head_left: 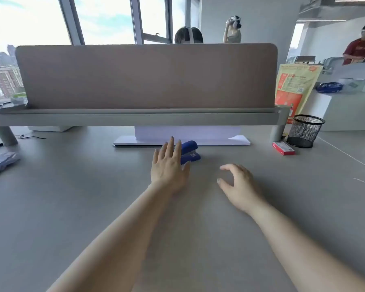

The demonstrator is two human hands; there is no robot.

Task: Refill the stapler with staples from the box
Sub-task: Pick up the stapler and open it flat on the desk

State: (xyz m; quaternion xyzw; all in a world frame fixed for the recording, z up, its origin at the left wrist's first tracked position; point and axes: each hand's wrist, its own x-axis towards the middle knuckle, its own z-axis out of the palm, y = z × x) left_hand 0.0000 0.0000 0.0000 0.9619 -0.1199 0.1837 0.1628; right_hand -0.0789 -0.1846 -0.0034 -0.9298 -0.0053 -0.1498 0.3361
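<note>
A blue stapler (190, 152) lies on the grey desk (72, 186), partly hidden behind my left hand (169, 167). That hand is flat with fingers spread, just left of and in front of the stapler, holding nothing; whether it touches the stapler I cannot tell. My right hand (238, 184) hovers lower right of the stapler, fingers curled loosely with thumb and forefinger apart, empty. A small red staple box (283, 148) lies at the right, well away from both hands.
A black mesh pen cup (305, 131) stands behind the red box. A brown divider panel (145, 76) on a grey shelf closes the back; white paper (181, 138) lies under it. Folded grey cloth (0, 163) is at the left. People stand beyond.
</note>
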